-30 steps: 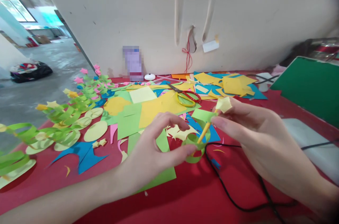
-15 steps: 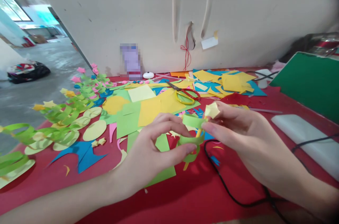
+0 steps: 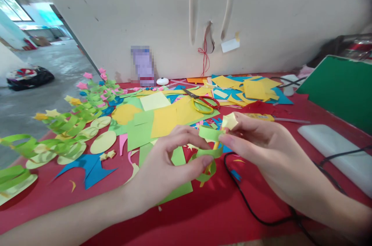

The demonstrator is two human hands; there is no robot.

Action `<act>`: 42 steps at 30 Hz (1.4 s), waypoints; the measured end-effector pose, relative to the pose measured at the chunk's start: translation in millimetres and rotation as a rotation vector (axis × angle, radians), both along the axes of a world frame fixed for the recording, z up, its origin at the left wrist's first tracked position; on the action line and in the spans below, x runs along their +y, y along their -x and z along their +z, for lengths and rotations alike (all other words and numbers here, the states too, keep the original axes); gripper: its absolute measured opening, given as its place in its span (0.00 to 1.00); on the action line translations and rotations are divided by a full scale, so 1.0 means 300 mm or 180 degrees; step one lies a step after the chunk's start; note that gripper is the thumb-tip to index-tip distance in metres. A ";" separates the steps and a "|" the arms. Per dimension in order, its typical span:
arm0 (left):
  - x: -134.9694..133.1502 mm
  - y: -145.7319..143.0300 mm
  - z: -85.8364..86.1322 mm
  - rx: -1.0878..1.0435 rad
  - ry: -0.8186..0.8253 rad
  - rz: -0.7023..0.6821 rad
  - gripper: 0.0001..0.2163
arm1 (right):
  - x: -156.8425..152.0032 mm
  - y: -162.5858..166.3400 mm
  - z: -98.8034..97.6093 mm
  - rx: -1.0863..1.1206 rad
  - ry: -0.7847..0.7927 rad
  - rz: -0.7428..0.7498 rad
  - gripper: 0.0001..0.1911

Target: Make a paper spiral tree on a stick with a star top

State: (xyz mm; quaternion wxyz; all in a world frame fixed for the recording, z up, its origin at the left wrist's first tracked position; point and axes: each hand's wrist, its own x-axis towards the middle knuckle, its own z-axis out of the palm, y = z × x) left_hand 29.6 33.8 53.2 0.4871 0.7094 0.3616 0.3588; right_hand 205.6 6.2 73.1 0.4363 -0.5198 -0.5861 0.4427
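Between my hands is a paper flower made of a curled green paper strip (image 3: pixel 209 153) around a thin yellow stem, with a pale yellow paper star (image 3: pixel 230 121) at its top. My right hand (image 3: pixel 261 141) pinches the stem and strip just below the star. My left hand (image 3: pixel 177 153) is closed on the lower curl of the green strip, thumb in front and fingers behind. Under the hands lie green paper sheets (image 3: pixel 180 191) and small blue and pink scraps on the red tabletop (image 3: pixel 215 215).
Scissors (image 3: pixel 203 104) rest on yellow and green paper. Finished paper flowers (image 3: pixel 69 122) stand along the left edge near pale ovals (image 3: pixel 103 142). A yellow-handled cutter (image 3: pixel 261 117), a black cable (image 3: pixel 247 207), a white block (image 3: pixel 334 157) and a green board (image 3: pixel 340 91) are at right.
Both hands and the paper flower have shifted very slightly left in view. The grip of each hand looks the same.
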 end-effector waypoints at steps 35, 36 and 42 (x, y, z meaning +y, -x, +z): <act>-0.002 0.001 0.001 0.0026 0.0250 0.0066 0.03 | 0.007 0.009 -0.010 0.0064 -0.0037 -0.0004 0.09; -0.001 0.000 0.000 0.0019 0.0259 0.0059 0.03 | 0.009 0.009 -0.010 0.0081 -0.0028 0.0014 0.08; 0.004 -0.005 0.002 0.0000 0.0290 0.0036 0.04 | 0.017 0.009 -0.011 0.0110 -0.0036 0.0032 0.07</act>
